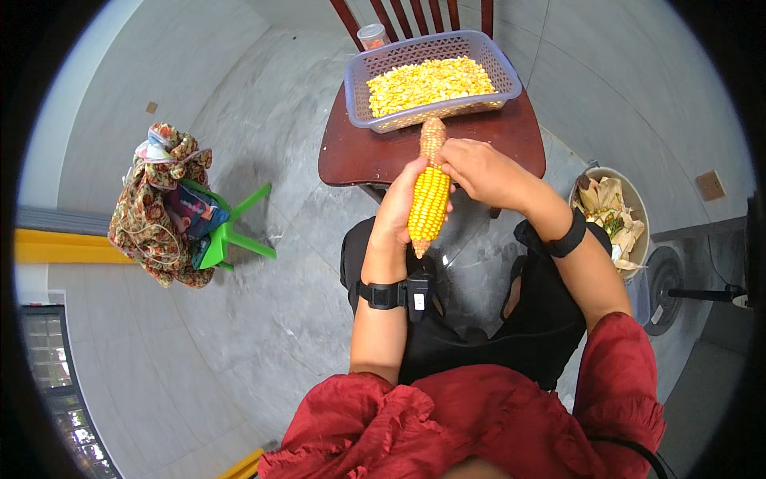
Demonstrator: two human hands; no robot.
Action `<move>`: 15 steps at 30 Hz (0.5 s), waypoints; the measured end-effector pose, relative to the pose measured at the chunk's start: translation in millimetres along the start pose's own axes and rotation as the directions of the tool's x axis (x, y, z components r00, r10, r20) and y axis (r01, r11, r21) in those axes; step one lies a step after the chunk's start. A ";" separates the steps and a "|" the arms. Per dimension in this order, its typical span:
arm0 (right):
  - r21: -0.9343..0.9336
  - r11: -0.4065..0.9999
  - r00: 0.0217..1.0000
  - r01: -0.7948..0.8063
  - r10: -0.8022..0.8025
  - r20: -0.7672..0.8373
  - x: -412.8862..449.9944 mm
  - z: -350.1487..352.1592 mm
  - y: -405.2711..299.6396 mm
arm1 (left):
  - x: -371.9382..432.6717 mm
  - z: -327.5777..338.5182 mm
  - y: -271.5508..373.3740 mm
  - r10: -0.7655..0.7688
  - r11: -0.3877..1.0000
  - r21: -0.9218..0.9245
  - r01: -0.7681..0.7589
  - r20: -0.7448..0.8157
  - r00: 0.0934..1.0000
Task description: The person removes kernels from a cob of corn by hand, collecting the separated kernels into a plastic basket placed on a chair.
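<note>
An ear of corn [428, 197] points away from me over the front of the chair seat. Its near part still bears rows of yellow kernels, while the far part is a stripped, pale cob. My left hand [402, 200] is wrapped around the ear from the left and beneath. From the right, my right hand [479, 170] has its curled fingers against the ear where kernels meet bare cob; its fingertips are partly hidden. Just beyond the cob's tip, a purple plastic basket [359, 117] holds loose corn kernels [431, 84].
The basket stands on a dark red wooden chair [491, 143], with a clear lidded jar [372, 37] behind it. On the right are a bin [640, 209] of husks and a round black stand base [664, 290]. Floral cloth [149, 221] covers a green plastic stool [224, 239] on the left.
</note>
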State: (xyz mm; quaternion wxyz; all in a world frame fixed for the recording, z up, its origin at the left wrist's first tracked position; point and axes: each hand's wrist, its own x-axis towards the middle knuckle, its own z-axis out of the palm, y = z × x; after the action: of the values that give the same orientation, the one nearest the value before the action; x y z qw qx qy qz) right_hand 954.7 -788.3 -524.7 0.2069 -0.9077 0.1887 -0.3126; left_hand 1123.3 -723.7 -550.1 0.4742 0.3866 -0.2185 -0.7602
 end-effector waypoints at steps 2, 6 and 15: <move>0.095 0.993 0.997 -0.074 0.077 -0.030 0.5 -1.2 1.9 | 0.3 0.8 2.6 -0.009 0.997 -0.082 0.010 0.007 1.000; 0.284 0.931 0.967 -0.228 0.250 -0.043 -2.7 -3.0 6.3 | -1.5 2.5 5.1 -0.003 0.984 -0.177 -0.005 -0.041 0.999; 0.091 0.814 0.819 -0.573 0.574 0.027 -19.1 -18.5 57.4 | -1.4 -2.1 4.5 0.049 0.978 -0.197 -0.065 -0.085 0.995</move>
State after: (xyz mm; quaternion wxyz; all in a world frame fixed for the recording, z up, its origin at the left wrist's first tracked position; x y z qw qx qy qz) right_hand 916.6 -832.5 -549.0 0.3340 -0.7976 0.4384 -0.2452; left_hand 1127.8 -724.4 -547.7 0.5406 0.3606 -0.1330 -0.7484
